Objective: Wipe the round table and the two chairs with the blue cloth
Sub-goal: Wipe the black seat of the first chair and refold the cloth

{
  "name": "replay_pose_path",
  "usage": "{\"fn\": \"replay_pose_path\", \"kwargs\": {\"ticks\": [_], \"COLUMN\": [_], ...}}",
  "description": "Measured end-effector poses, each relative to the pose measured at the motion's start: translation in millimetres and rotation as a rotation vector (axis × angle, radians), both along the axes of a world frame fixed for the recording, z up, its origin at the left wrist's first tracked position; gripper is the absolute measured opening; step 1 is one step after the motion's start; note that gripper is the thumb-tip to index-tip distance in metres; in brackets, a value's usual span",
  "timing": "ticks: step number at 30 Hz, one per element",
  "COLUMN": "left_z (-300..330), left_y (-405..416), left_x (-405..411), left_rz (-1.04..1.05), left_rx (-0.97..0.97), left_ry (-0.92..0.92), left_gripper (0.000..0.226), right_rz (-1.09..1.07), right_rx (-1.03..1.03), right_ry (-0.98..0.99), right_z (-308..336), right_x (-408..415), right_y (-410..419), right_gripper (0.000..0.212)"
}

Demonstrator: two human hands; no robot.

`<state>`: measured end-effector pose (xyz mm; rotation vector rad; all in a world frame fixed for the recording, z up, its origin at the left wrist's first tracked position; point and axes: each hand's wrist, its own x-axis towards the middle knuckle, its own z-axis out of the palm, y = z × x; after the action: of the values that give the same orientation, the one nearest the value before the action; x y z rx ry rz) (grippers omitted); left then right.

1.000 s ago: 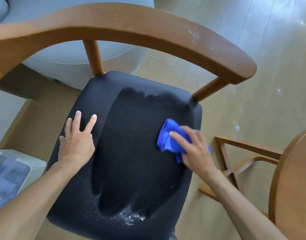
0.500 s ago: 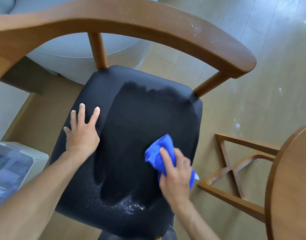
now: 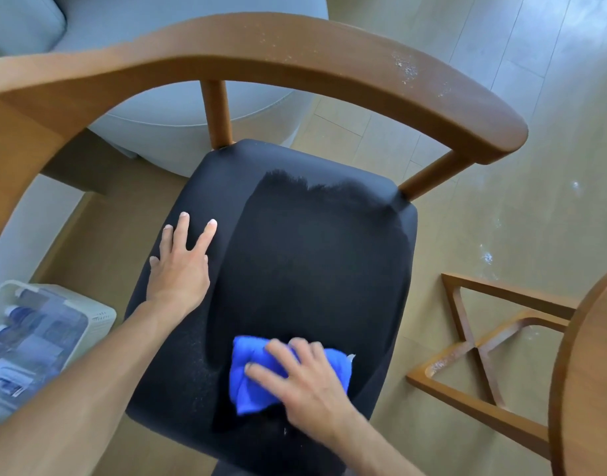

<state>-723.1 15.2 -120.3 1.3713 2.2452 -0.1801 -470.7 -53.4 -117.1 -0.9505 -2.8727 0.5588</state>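
1. A pale plastic container (image 3: 51, 341) sits on the floor at 8 o'clock. Bottles and printed labels show through its clear top, but the print is too blurred to read.
2. A grey upholstered seat (image 3: 178, 108) fills the 11 o'clock corner, behind the chair.
3. The left hand (image 3: 180, 266) lies flat at 9 o'clock on the chair's black seat (image 3: 315, 255), palm down, fingers straight and slightly spread, pointing to 12 o'clock. It holds nothing. The forearm runs in from the 7 o'clock corner.
4. The chair's curved wooden backrest (image 3: 260, 46) arcs from 9 o'clock over the top to 2 o'clock. White specks of dust dot it near 1 o'clock.
5. A darker wiped patch covers the middle and right of the seat; a pale dusty strip lies at its left edge.
6. The blue cloth (image 3: 250, 379) is bunched on the seat's front part, at 6 o'clock.
7. The right hand (image 3: 305, 383) presses down on the cloth, fingers loosely curled over it and pointing to 10 o'clock. It is motion-blurred.
8. The round bench (image 3: 594, 372) shows its wooden edge at 4 o'clock, its crossed base (image 3: 480, 348) dusty on the floor (image 3: 535, 201).
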Motion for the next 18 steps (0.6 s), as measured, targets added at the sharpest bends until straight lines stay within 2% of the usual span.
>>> {"fn": "replay_pose_path", "kwargs": {"ticks": [4,8,9,11,15,18], "left_z": [0.7,0.2,0.6,2.0,12.2,24.7], "left_y": [0.0,0.2,0.2,1.2,1.8,-0.4], "left_x": [-0.5,-1.2,-1.6,-2.0,-5.4,-1.5], "left_rz": [-0.010,-0.013,-0.015,-0.007,0.028,-0.077], "left_rx": [-0.011,-0.014,-0.018,-0.026,-0.005,0.263], "left_ry": [0.005,-0.001,-0.004,-0.031,-0.107,-0.115], "left_gripper": [0.061,0.062,0.063,0.063,0.063,0.057], "right_rz": [-0.354,-0.914,-0.980,-0.887,-0.360,-0.058], "right_rx": [0.007,-0.090,-0.119,-0.081,-0.144,-0.272], "right_ry": [0.026,-0.053,-0.055,-0.062,-0.050,-0.077], "right_z": [3.8,6.1,6.9,10.2,17.3,16.4], "right_x": [-15.3,-53.7,-66.4,-86.1,-92.0,-70.9], "right_y": [61.7,100.4,100.1,85.8,51.0,63.2], "right_gripper": [0.065,0.067,0.067,0.070,0.071,0.070]}}
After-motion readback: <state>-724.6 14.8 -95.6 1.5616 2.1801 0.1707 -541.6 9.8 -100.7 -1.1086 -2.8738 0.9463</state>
